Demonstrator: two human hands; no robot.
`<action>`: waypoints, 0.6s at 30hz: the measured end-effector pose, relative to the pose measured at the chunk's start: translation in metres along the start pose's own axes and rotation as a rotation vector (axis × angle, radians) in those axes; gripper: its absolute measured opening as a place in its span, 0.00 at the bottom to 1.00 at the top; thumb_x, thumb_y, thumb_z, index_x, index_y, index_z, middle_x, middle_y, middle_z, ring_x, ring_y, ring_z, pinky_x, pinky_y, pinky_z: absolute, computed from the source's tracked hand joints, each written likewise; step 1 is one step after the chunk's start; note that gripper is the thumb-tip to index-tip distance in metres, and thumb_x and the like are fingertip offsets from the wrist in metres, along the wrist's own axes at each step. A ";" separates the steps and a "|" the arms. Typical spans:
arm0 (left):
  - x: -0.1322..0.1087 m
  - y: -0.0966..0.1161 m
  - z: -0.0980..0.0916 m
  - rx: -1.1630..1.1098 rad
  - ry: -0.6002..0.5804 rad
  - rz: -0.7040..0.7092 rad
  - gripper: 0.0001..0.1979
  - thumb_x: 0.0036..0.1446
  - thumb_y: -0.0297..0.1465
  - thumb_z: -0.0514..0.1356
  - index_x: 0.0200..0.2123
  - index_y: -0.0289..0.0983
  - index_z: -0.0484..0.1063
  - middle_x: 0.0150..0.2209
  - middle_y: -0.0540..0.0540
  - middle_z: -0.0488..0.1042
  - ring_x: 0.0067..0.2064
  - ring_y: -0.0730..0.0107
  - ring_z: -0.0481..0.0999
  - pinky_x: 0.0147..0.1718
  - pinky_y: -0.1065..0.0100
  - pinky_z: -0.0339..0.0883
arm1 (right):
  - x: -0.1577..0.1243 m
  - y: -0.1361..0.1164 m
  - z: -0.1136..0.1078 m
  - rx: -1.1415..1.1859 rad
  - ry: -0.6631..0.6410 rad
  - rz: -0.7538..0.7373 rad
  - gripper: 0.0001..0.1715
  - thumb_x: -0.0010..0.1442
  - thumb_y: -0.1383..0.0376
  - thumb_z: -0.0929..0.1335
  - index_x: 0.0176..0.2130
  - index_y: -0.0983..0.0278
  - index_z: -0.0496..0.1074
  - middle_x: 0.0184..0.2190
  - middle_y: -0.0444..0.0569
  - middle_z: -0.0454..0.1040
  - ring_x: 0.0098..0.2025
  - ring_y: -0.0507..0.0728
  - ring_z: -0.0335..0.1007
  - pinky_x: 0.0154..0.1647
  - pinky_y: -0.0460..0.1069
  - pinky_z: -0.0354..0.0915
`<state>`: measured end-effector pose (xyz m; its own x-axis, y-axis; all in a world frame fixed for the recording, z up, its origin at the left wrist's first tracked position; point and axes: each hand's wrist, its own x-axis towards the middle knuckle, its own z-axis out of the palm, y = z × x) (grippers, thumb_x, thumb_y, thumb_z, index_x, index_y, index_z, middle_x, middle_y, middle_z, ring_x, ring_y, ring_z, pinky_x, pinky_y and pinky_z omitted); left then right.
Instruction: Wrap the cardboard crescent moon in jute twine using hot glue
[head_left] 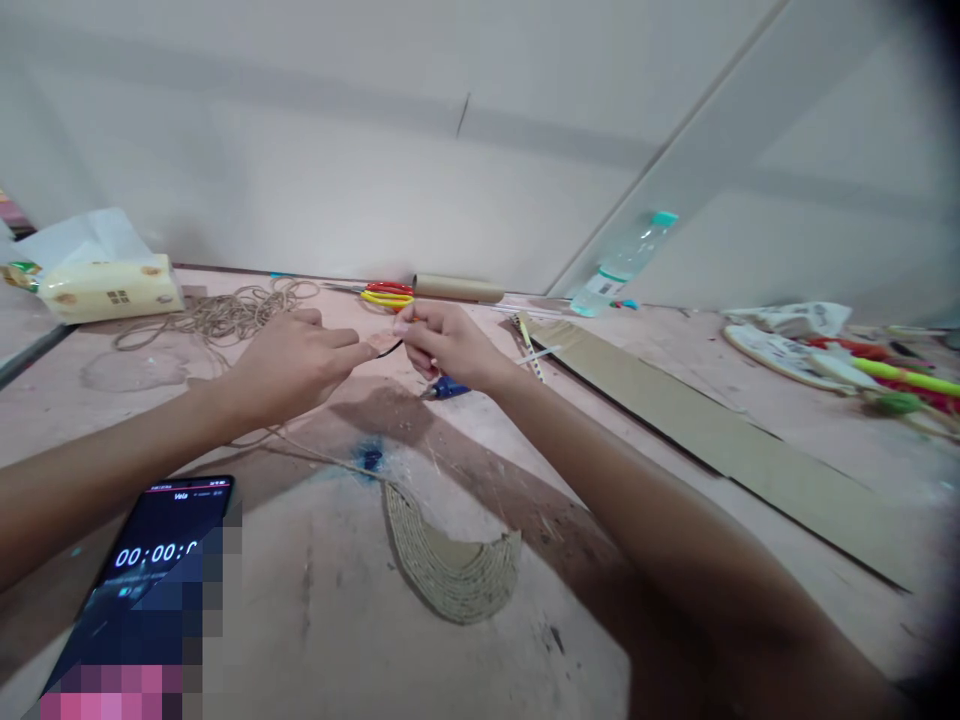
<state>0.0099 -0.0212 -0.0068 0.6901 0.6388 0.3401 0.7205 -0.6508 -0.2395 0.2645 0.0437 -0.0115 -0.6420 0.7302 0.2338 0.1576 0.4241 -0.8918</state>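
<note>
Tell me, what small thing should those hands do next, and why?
Perhaps set down the thin dark strand. It spans the fingertips of the left hand and right hand, occupying both, while the visible string trailing from the curved, string-covered piece lies outside their fingers.

At six o'clock, the twine-covered crescent (459, 592) looks rough, fibrous and matt; toward four, the cardboard strip (679, 412) is smooth and matt; the bottle (619, 270) at two is clear, glossy plastic; the phone screen (161, 522) at eight, glassy.
</note>
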 end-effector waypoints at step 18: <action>-0.008 -0.031 -0.002 -0.199 -0.178 0.014 0.19 0.71 0.37 0.62 0.60 0.38 0.83 0.61 0.35 0.84 0.65 0.43 0.79 0.63 0.51 0.70 | -0.003 -0.009 -0.010 -0.020 0.023 -0.030 0.33 0.66 0.38 0.78 0.32 0.61 0.73 0.20 0.41 0.74 0.20 0.50 0.66 0.19 0.45 0.61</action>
<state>-0.0180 -0.0071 -0.0003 0.7136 0.6799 0.1690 0.6955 -0.7166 -0.0534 0.2728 0.0427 -0.0002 -0.6291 0.7292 0.2692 0.1535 0.4561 -0.8766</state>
